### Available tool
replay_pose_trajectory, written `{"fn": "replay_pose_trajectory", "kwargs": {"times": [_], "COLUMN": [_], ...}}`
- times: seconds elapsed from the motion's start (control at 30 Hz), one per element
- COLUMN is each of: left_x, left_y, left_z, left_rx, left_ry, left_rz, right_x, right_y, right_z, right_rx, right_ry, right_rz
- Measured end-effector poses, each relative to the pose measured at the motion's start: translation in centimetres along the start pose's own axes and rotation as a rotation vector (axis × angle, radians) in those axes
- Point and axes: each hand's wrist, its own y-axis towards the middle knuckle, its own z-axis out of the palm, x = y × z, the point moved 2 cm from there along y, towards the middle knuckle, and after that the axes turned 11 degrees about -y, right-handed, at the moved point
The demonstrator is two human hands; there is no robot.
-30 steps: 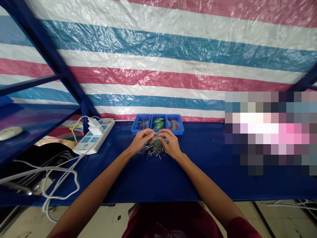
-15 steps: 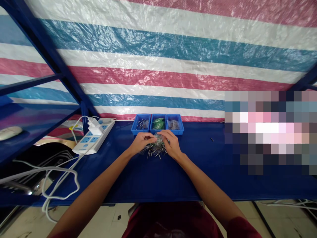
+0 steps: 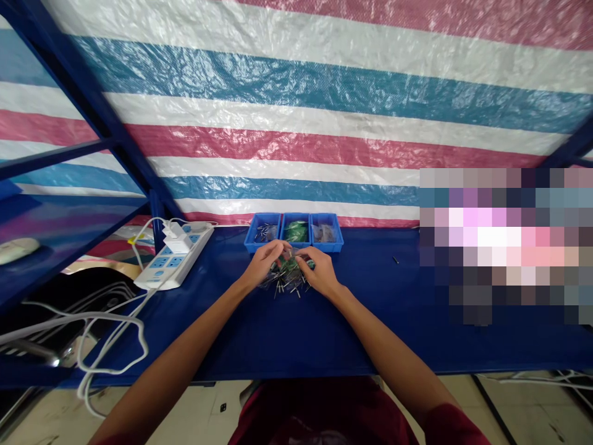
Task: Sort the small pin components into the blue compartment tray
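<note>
Between my two hands, over a heap of small things, is a small clear plastic bag (image 3: 291, 252). My left hand (image 3: 262, 266) pinches its left side with thumb and fingertips. On the other side, my right hand (image 3: 320, 269) has its fingers closed at the bag's right edge. Beneath them on the blue table lies a pile of thin dark and silver metal pins (image 3: 288, 285), with some green pieces mixed in. What is inside the bag is too small to make out.
Behind the hands stand three joined blue bins: one with metal pins (image 3: 252, 247), one with green bags (image 3: 295, 232), one with clear bags (image 3: 323, 233). A white power strip (image 3: 178, 259) with cables is at left. One dark pin (image 3: 395, 259) lies at right, near a blurred patch.
The plastic between my hands has been lifted slightly and shifted left. My left fingers have risen, and green pieces in the pile show more.
</note>
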Motion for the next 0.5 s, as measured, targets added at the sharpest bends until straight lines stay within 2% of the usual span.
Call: {"fn": "replay_pose_trajectory", "kwargs": {"times": [0.13, 0.2, 0.37, 0.5], "left_x": [0.02, 0.17, 0.18, -0.01], "left_y": [-0.29, -0.35, -0.13, -0.08], "left_z": [0.2, 0.16, -0.24, -0.29], "left_rx": [0.03, 0.003, -0.074, -0.059], "left_ry": [0.094, 0.106, 0.007, -0.049], "left_rz": [0.051, 0.058, 0.056, 0.018], "right_x": [-0.06, -0.1, -0.18, -0.22], "right_y": [-0.17, -0.25, -0.22, -0.11], "right_z": [0.15, 0.18, -0.08, -0.03], "right_rx": [0.016, 0.009, -0.03, -0.032], "right_ry": [0.011, 0.021, 0.047, 0.0], "right_rz": [0.045, 0.052, 0.03, -0.008]}}
